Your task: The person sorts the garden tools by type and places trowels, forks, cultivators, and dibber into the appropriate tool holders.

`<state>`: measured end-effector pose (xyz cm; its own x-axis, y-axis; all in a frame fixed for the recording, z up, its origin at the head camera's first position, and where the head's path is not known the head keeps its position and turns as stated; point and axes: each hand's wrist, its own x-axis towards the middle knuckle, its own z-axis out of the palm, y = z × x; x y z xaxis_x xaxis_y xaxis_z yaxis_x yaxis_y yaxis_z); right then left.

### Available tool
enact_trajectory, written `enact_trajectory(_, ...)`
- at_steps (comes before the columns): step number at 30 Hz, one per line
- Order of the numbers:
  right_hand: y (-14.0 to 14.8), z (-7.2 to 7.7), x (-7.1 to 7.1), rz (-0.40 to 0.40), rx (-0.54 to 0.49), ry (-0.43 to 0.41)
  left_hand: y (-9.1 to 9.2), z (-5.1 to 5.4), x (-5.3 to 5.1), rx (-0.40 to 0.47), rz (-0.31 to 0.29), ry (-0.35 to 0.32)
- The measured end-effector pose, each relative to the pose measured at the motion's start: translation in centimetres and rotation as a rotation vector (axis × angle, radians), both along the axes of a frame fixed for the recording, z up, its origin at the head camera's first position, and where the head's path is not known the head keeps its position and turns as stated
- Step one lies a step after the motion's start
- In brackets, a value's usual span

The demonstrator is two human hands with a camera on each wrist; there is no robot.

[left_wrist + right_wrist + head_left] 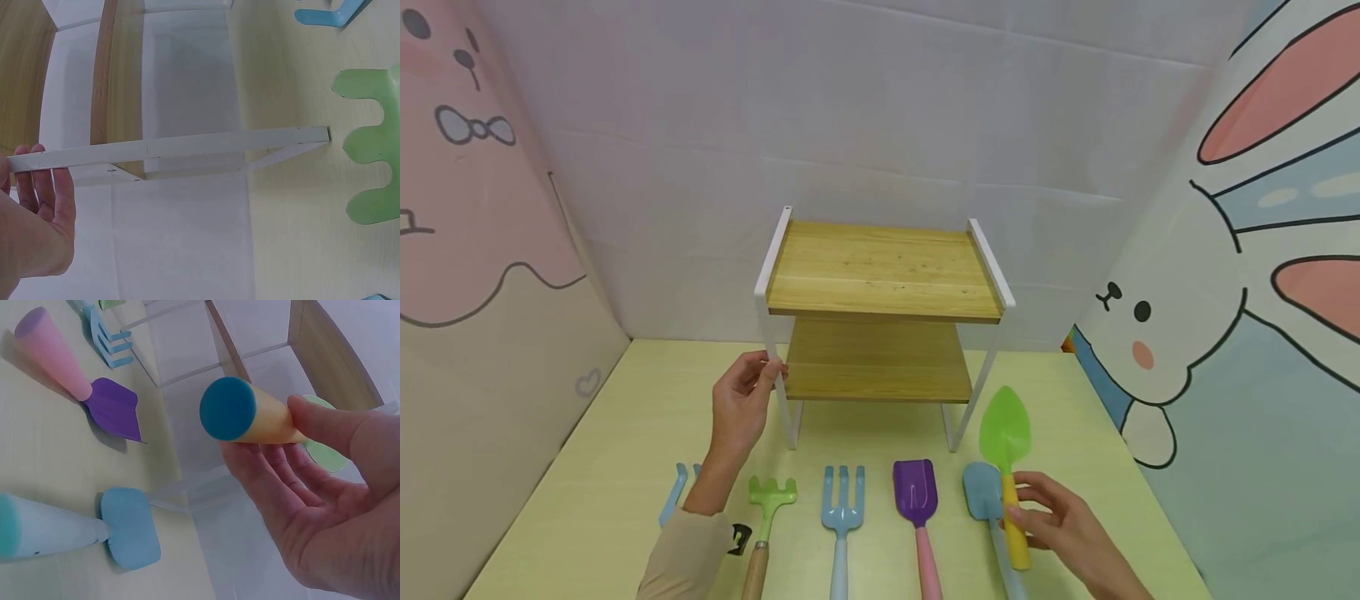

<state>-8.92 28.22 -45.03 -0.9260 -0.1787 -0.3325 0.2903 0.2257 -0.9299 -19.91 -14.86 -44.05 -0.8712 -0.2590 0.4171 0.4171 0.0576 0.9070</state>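
My left hand [745, 400] grips the white left upright of a two-tier wooden shelf [880, 271]; in the left wrist view its fingers [45, 194] lie behind the metal leg. My right hand [1063, 521] holds a toy trowel by its yellow handle, the green blade [1006, 427] pointing up and away. From the right wrist view, the handle's blue end [228, 409] faces the camera. Beneath the trowel, a light blue shovel [983, 492] lies on the table.
Left of that shovel lie a purple scoop with a pink handle [916, 492], a blue fork [842, 508] and a green rake with a wooden handle [769, 496]. Another blue tool [674, 493] is partly hidden by my left arm. White cloth [880, 108] hangs behind the shelf.
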Motion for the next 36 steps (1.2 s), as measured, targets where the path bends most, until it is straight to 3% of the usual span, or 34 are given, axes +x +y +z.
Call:
enact_trajectory(9,-1.6,0.7,-0.7,-0.001,0.039,0.035,0.0,0.1,-0.1,-0.013,-0.006,0.004)
enact_trajectory(27,-3.9,2.0,-1.6,0.070,-0.038,0.144,0.0,-0.2,-0.2,-0.020,-0.004,0.018)
enact_trajectory(36,-4.6,2.9,-2.3,0.071,-0.014,0.192,0.0,-0.1,-0.1,-0.018,-0.007,0.020)
